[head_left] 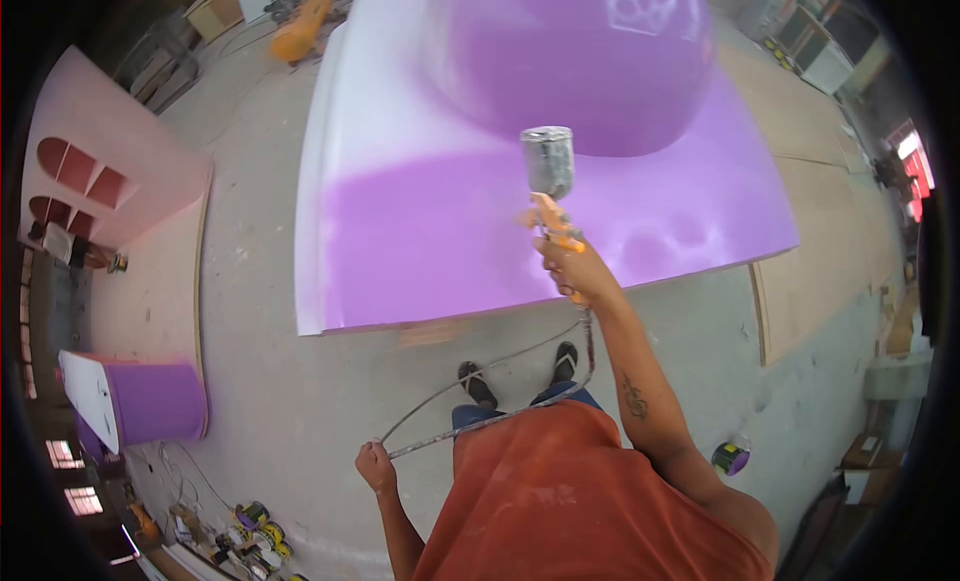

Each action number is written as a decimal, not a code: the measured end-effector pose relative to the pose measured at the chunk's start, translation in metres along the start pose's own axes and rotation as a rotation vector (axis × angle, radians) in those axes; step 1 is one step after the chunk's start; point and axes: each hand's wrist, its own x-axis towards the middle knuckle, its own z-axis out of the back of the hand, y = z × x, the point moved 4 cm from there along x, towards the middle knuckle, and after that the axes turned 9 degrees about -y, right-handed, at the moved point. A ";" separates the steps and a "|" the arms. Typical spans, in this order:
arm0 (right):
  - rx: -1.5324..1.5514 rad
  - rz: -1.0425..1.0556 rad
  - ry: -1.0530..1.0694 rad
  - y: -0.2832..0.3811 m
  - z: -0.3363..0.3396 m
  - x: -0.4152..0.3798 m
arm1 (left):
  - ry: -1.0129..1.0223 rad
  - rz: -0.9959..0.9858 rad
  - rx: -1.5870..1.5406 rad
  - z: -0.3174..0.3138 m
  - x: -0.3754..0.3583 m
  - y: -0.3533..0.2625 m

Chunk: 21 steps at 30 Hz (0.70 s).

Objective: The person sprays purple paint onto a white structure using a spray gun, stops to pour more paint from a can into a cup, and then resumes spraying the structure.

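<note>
Orange spray gun (553,219) fills my right fist (578,271); my left hand (377,467) clasps hose (589,351), seven o'clock; panel edge (450,309) crosses twelve, floor (260,281) spans nine.

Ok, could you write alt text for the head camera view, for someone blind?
A person grips a spray gun in the right-hand fingers, in front of a large moulded piece, mostly purple with white areas. The left-hand fingers hold the gun's hose; a smaller purple-and-white piece stands to the person's left.
</note>
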 end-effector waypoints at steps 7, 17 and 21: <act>0.135 -0.059 0.329 0.017 -0.151 0.016 | -0.254 0.225 -0.127 0.063 0.005 0.053; 0.073 -0.002 0.037 0.008 -0.014 0.022 | 0.078 0.175 -0.351 0.015 0.012 -0.016; 0.026 0.014 -0.221 0.016 0.132 0.010 | 0.271 -0.008 -0.272 -0.035 -0.011 -0.112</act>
